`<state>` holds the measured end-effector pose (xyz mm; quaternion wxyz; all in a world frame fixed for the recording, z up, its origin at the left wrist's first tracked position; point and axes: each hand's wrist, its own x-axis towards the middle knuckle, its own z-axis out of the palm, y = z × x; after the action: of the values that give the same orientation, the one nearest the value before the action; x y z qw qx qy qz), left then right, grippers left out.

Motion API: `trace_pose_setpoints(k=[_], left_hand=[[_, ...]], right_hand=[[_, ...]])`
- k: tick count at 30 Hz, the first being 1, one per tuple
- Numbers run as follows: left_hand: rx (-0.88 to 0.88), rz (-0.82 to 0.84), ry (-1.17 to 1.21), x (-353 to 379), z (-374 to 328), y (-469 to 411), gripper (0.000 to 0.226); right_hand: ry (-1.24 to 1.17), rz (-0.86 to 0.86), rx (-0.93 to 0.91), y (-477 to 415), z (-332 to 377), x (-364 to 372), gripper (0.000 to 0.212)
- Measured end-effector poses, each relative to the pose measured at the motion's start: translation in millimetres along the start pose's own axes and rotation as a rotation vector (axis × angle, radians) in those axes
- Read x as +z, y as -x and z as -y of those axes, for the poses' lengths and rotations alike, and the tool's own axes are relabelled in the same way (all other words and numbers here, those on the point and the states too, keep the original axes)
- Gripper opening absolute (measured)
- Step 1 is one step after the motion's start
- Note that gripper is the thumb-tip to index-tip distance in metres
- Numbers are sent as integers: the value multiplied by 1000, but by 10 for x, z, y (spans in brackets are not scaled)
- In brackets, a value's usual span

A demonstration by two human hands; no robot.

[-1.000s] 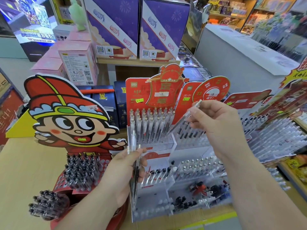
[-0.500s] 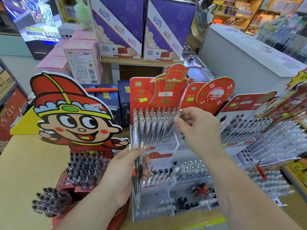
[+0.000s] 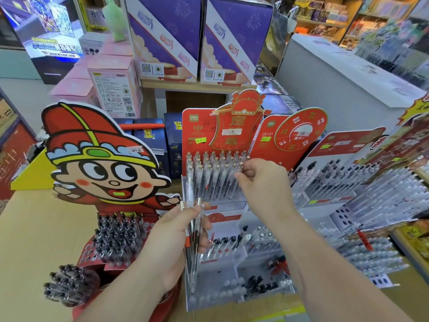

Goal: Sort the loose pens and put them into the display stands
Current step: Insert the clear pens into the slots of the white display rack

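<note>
My left hand grips a small bundle of clear pens, held upright in front of the red-backed display stand. The stand's top tier holds rows of clear pens with gold tips. My right hand reaches to the right end of that tier. Its fingertips pinch the top of one clear pen that stands among the others. Lower tiers hold fewer pens, some with black caps.
A cartoon-figure stand with dark pens stands at the left on the wooden table. More red stands with clear pens crowd the right. Pink boxes and purple boxes sit behind.
My right hand carried a single pen down and left from in front of the round red sign into the top tier's right end. The left hand kept its bundle almost still.
</note>
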<state>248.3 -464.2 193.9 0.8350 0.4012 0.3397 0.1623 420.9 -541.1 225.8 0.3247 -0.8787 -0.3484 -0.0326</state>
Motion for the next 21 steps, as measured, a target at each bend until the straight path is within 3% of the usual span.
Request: trace_pose_setpoints(k=[4, 14, 17, 19, 21], left_hand=[[2, 12, -9, -8, 12, 6, 21], [50, 62, -50, 27, -12, 54, 22], [55, 103, -49, 44, -43, 88, 32], [51, 123, -52, 47, -51, 97, 40], [48, 141, -46, 69, -61, 98, 42]], right_hand=[[52, -1, -5, -4, -65, 34, 23], [84, 27, -4, 51, -15, 0, 11], [61, -7, -43, 144, 51, -178, 18], [-102, 101, -11, 216, 115, -278, 22], [-405, 345, 115, 274, 160, -322, 17]])
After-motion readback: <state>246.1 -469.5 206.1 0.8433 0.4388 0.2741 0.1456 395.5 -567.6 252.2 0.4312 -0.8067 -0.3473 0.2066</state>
